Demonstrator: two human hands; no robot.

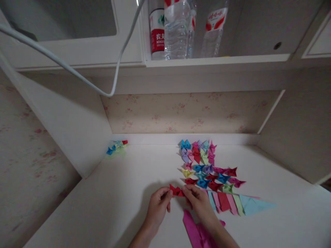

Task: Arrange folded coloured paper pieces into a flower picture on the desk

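My left hand (pixel 158 204) and my right hand (pixel 197 200) pinch the two ends of a small red folded paper piece (pixel 176 190) just above the white desk (pixel 116 203). Both hands have their fingers closed on it. Beyond my right hand lies a spread of several small folded paper pieces (pixel 204 165) in blue, red, pink, purple, green and yellow. A row of flat coloured paper strips (pixel 232 202) lies to the right of my right hand. Magenta paper (pixel 193 230) lies under my right wrist.
A small cluster of folded pieces (pixel 117 147) sits in the back left corner. A white cable (pixel 77 74) hangs across the upper left. Plastic water bottles (pixel 178 27) stand on the shelf above. Side panels close in the desk on both sides.
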